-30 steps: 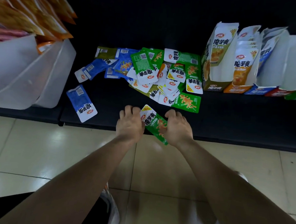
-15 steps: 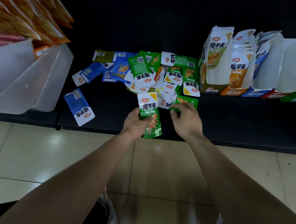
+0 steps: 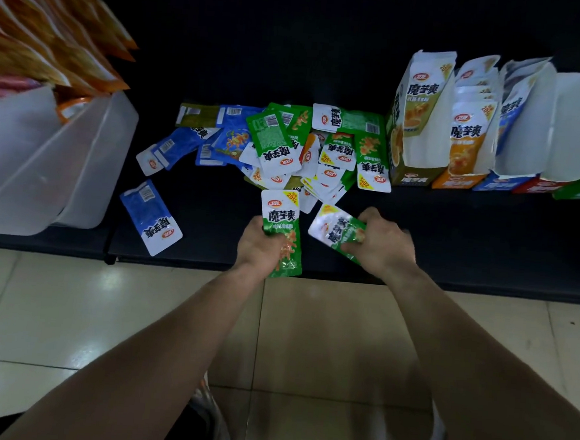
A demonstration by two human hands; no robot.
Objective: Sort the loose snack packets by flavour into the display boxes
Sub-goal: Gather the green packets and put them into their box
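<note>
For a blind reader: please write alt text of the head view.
The left hand holds one green packet and the right hand a second green packet, over a dark shelf. Behind lies a mixed pile of packets; display boxes stand to its right.

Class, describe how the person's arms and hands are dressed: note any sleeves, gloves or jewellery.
The left forearm and right forearm are bare, no sleeves in view. The left hand and right hand wear no gloves; no watch or ring shows.
</note>
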